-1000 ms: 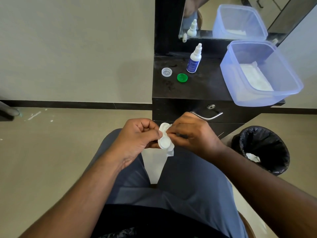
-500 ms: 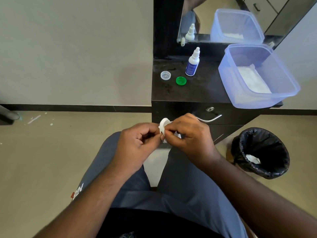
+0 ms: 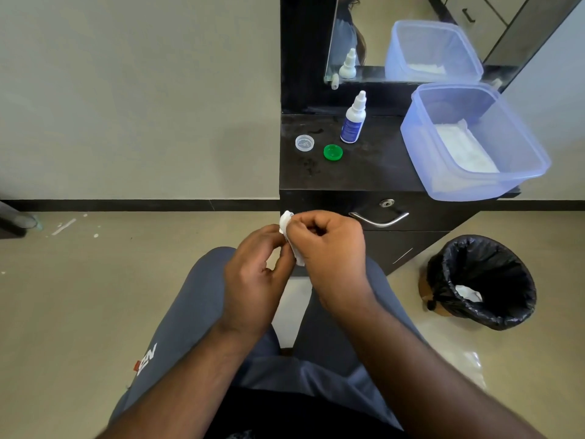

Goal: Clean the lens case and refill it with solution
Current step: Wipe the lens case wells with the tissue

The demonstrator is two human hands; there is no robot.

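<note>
A white lens case (image 3: 286,220) peeks out between my two hands above my lap, mostly hidden by fingers and a white tissue (image 3: 297,256). My left hand (image 3: 253,274) pinches the case from the left. My right hand (image 3: 326,245) is closed over the tissue and presses it against the case. On the dark cabinet top (image 3: 373,172) stand a small white solution bottle (image 3: 353,122) with a blue label, a green cap (image 3: 332,152) and a clear cap (image 3: 304,143), both loose.
A translucent blue tub (image 3: 519,172) with white tissues inside sits on the cabinet's right end, overhanging the edge. A mirror (image 3: 411,36) rises behind it. A black-lined bin (image 3: 481,280) stands on the floor to my right. The cabinet drawer has a metal handle (image 3: 378,219).
Both hands have risen a little toward the cabinet with the case. The case has turned, and the tissue that hung below it is now bunched in my right hand.
</note>
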